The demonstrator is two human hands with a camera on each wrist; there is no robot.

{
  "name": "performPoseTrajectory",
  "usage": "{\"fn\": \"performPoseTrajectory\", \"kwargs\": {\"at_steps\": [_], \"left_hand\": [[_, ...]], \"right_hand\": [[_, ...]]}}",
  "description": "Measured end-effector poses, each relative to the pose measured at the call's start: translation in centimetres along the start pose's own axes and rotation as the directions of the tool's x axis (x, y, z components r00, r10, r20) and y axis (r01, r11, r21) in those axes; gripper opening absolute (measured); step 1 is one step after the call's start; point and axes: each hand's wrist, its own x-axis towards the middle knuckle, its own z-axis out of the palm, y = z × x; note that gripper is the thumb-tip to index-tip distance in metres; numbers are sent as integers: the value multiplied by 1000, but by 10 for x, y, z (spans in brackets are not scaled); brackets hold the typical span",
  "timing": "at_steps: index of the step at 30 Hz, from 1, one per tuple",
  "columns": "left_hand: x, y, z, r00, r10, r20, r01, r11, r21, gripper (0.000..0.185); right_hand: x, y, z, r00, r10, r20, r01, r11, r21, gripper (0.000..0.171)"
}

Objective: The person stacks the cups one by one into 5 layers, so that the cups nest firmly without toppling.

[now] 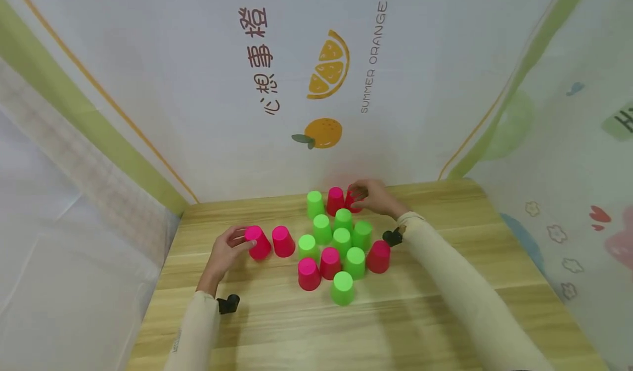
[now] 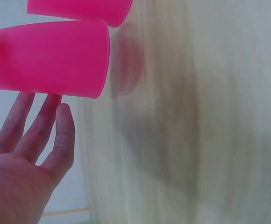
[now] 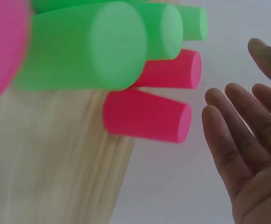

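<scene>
At the left of the cup group, my left hand [image 1: 225, 255] holds an upside-down pink cup [image 1: 258, 243] between its thumb and fingers. The left wrist view shows the thumb at the narrow end of this cup [image 2: 51, 58] and the fingers along its side. Just right of it is a second pink cup [image 1: 283, 242]. At the back, my right hand [image 1: 377, 196] reaches over a pink cup [image 1: 353, 199] and partly covers it. In the right wrist view, the right hand's fingers [image 3: 226, 144] are spread and stand apart from that cup's closed end [image 3: 147, 116].
Several green cups [image 1: 342, 242] stand upside down close together mid-table, with pink cups [image 1: 330, 262] among them. One green cup [image 1: 343, 288] is nearest the front. Another pink cup [image 1: 378, 256] stands under the right forearm. A printed curtain [image 1: 395, 140] hangs behind the wooden table [image 1: 277, 327].
</scene>
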Motion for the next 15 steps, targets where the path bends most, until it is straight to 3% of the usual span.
{"fn": "performPoseTrajectory", "kwargs": {"at_steps": [7, 15], "left_hand": [[23, 10, 4, 1000, 11, -14, -10, 1000, 28, 57], [45, 25, 14, 1000, 14, 8, -14, 1000, 1, 57]], "right_hand": [[-36, 27, -4, 1000, 18, 3, -19, 989, 144, 43], [-76, 38, 3, 999, 27, -23, -26, 998, 65, 44]]}}
